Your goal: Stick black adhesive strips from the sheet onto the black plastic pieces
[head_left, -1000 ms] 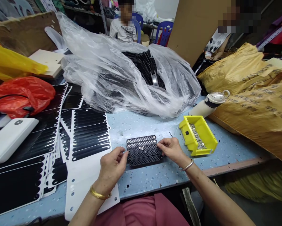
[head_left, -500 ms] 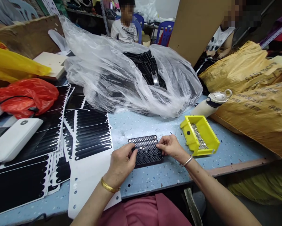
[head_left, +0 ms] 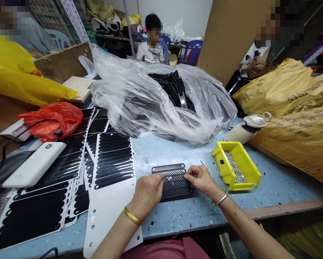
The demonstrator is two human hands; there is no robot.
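Note:
Several black strips with a crosshatched surface [head_left: 174, 186] lie side by side on the blue speckled table in front of me. A few small metal rings [head_left: 169, 178], perhaps nuts or washers, rest loose on the middle strips. My left hand [head_left: 148, 192], with a gold bangle at the wrist, is at the strips' left side, thumb and forefinger pinched together by the rings. At the right ends, my right hand [head_left: 201, 180] pinches with thumb and forefinger over a strip. Whatever either pinch holds is too small or hidden to tell. Right of it stands a yellow bin [head_left: 217, 160] of small metal rings [head_left: 235, 167].
Sheets of black strips [head_left: 114, 162] are stacked at left, beside a white power bank [head_left: 36, 163] and a red bag [head_left: 57, 120]. A clear plastic bag [head_left: 129, 97] of black parts lies behind. A bottle [head_left: 240, 131] and yellow sacks [head_left: 304, 133] are at right. People sit beyond.
The view has tilted up and turned left, so everything sits lower and further right. My left thumb and forefinger have drawn together, nearer the loose rings. My right hand keeps its pinch.

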